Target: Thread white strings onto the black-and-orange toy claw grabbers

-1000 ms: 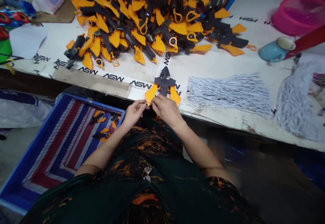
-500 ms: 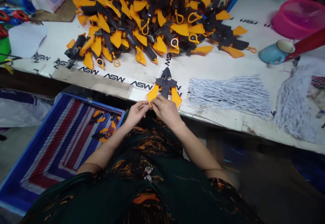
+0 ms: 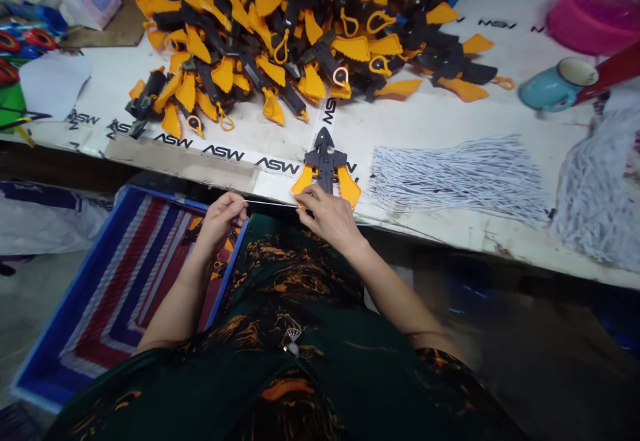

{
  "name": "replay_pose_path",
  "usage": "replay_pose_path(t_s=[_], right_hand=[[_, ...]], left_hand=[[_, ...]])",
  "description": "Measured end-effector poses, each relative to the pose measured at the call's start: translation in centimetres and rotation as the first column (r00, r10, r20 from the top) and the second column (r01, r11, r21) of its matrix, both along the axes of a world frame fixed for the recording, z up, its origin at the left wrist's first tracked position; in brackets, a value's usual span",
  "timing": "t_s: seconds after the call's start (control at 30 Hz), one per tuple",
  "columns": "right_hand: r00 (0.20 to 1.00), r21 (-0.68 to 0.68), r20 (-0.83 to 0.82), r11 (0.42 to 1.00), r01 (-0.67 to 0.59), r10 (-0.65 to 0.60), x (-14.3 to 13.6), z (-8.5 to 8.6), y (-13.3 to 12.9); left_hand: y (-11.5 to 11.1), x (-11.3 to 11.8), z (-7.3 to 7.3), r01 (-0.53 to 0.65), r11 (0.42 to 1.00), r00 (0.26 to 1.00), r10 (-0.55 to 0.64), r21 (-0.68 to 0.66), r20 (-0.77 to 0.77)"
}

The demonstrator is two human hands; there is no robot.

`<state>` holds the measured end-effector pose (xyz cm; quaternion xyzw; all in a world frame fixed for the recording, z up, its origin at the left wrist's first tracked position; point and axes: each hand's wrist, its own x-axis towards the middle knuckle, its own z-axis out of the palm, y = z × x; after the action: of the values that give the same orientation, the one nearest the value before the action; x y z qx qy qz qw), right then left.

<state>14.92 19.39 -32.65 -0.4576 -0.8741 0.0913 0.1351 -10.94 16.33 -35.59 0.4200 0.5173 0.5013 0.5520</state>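
Note:
A black and orange plastic toy (image 3: 325,164), with a pointed black tip and two orange wings, lies at the table's front edge. Over its lower end is my right hand (image 3: 330,217), its fingers closed on the toy near the left wing. My left hand (image 3: 224,219) is off to the left, above the crate's corner, with thumb and fingers pinched on a thin white string (image 3: 270,203). That string runs taut from the left fingertips to the toy beside my right fingers. The toy's lower part is hidden by my right hand.
A large heap of similar toys (image 3: 260,47) fills the back of the table. Cut white strings (image 3: 455,177) lie to the right, near a blue mug (image 3: 550,89) and a pink basin (image 3: 595,14). Below left stands a blue crate (image 3: 120,294) with a striped lining and some toys.
My left hand has pulled away leftward from the toy, drawing the white string out straight. My right hand has stayed at the toy's lower end.

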Motion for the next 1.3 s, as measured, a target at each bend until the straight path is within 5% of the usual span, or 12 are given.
replay_pose_path(t_s=[0.1, 0.2, 0.3, 0.4, 0.53, 0.7, 0.8, 0.9, 1.03, 1.1, 1.2, 1.3], right_hand=[[0.998, 0.0, -0.06, 1.0, -0.013, 0.013, 0.0, -0.1, -0.1], [0.943, -0.063, -0.32, 0.992, -0.11, 0.084, -0.9, -0.2, -0.7], [0.754, -0.156, -0.656, 0.969, -0.191, 0.043, -2.4, -0.6, -1.9], [0.548, -0.308, -0.815, 0.941, -0.14, -0.186, -3.6, -1.1, -3.0], [0.36, -0.556, -0.807, 0.809, -0.191, -0.469, -3.4, -1.3, -3.6], [0.346, -0.691, -0.719, 0.674, -0.262, -0.603, -1.7, -0.8, -3.5], [0.345, -0.73, -0.682, 0.626, -0.274, -0.645, -1.1, -0.7, -3.2], [0.362, -0.737, -0.675, 0.613, -0.286, -0.643, -0.8, -0.6, -2.9], [0.413, -0.699, -0.708, 0.652, -0.294, -0.572, -0.9, -0.6, -3.0], [0.424, -0.65, -0.742, 0.71, -0.27, -0.519, -0.9, -0.7, -3.3], [0.502, -0.479, -0.786, 0.869, -0.124, -0.362, -0.9, -1.0, -3.8], [0.666, -0.203, -0.734, 0.979, -0.026, -0.135, -0.5, -1.1, -3.8]], left_hand=[[-1.1, -0.6, 0.2, 0.023, 0.999, 0.99, -0.018, -0.034, 0.138], [-2.1, 1.1, 0.6, 0.112, 0.993, 0.972, -0.102, -0.033, 0.211], [-2.3, 3.5, 1.1, 0.166, 0.986, 0.953, -0.167, 0.025, 0.254], [-1.6, 5.5, 1.5, 0.101, 0.989, 0.959, -0.127, 0.111, 0.253], [-0.6, 6.8, 2.2, 0.01, 0.941, 0.995, 0.024, 0.339, -0.095], [0.1, 6.1, 2.5, 0.329, 0.788, 0.733, 0.135, 0.521, -0.666], [0.7, 5.3, 2.0, 0.501, 0.713, 0.659, 0.053, 0.491, -0.75], [1.2, 4.9, 1.6, 0.527, 0.686, 0.696, -0.011, 0.501, -0.718], [0.8, 5.7, 1.7, 0.425, 0.734, 0.766, 0.019, 0.529, -0.642], [0.2, 6.7, 1.9, 0.299, 0.802, 0.827, 0.052, 0.517, -0.56], [-0.4, 8.1, 2.0, 0.154, 0.945, 0.958, -0.071, 0.29, -0.277], [-0.4, 8.9, 1.7, 0.282, 0.959, 0.955, -0.281, -0.001, 0.09]])
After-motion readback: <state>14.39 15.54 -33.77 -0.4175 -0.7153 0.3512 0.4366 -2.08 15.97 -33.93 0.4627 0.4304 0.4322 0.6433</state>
